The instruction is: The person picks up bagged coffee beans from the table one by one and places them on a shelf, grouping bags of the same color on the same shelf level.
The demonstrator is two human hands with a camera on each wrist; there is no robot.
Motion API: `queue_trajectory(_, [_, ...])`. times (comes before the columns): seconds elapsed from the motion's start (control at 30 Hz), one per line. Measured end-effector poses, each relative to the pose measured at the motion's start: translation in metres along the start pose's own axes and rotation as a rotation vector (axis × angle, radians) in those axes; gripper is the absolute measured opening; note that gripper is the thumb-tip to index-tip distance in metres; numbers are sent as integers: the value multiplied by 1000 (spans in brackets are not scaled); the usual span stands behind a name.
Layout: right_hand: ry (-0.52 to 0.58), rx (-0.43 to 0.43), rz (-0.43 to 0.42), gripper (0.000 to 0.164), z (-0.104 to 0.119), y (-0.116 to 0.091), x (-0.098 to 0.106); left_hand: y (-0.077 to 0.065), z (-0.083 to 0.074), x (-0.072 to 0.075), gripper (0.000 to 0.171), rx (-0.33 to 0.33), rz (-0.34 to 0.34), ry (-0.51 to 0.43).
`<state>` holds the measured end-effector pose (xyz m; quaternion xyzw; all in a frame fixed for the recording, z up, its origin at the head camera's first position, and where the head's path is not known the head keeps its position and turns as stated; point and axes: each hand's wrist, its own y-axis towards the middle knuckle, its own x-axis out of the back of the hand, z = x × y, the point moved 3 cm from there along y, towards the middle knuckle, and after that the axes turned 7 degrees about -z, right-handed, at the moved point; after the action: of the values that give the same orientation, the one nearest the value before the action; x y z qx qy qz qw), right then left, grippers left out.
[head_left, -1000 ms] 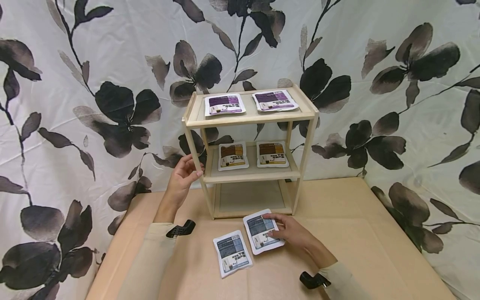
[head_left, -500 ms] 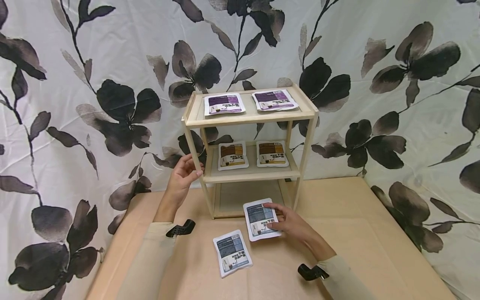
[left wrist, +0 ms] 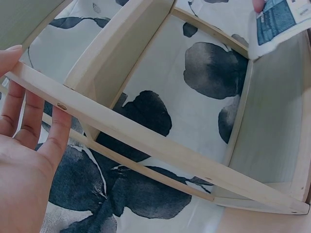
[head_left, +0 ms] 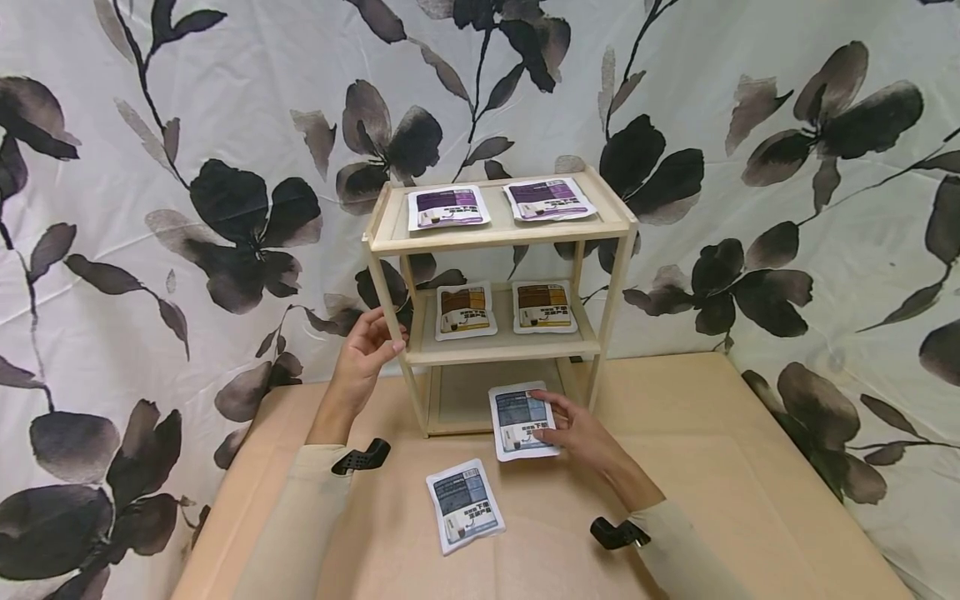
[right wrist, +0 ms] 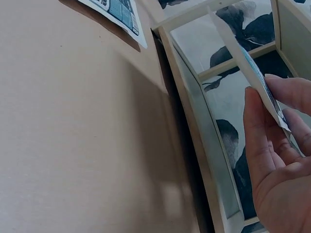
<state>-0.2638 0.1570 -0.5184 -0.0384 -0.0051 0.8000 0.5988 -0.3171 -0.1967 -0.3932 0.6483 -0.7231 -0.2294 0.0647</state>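
Observation:
My right hand (head_left: pixel 592 437) pinches a white pouch with a blue-grey label (head_left: pixel 522 421) by its right edge, thumb on one face and fingers on the other. The right wrist view shows this pouch (right wrist: pixel 252 73) edge-on, off the table, in front of the bottom shelf. A matching blue-grey pouch (head_left: pixel 466 507) lies on the table. My left hand (head_left: pixel 360 358) holds the front left post of a three-tier wooden shelf rack (head_left: pixel 480 358); in the left wrist view the thumb and fingers lie on either side of the post (left wrist: pixel 121 124).
Two purple-labelled pouches, one left (head_left: pixel 448 208) and one right (head_left: pixel 550 200), lie on the top tier. Two brown-and-yellow pouches, left (head_left: pixel 466 312) and right (head_left: pixel 544 307), rest on the middle tier. Behind hangs a floral cloth (head_left: pixel 247 83); the tan table (head_left: pixel 690 433) lies below.
My right hand has lifted its blue-grey pouch and carried it forward to the bottom tier's front, straightening it a little. My left hand stays on the post.

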Motion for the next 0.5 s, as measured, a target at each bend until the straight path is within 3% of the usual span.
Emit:
queue_trajectory(0.13, [14, 32, -1, 75, 3, 5, 2, 0, -1, 0, 49, 1, 0, -8])
queue_trajectory(0.33, [-73, 102, -60, 70, 6, 14, 4, 1, -1, -1, 49, -12, 2, -22])
queue_trajectory(0.5, [-102, 94, -117, 65, 7, 19, 5, 1, 0, 0, 53, -4, 7, -30])
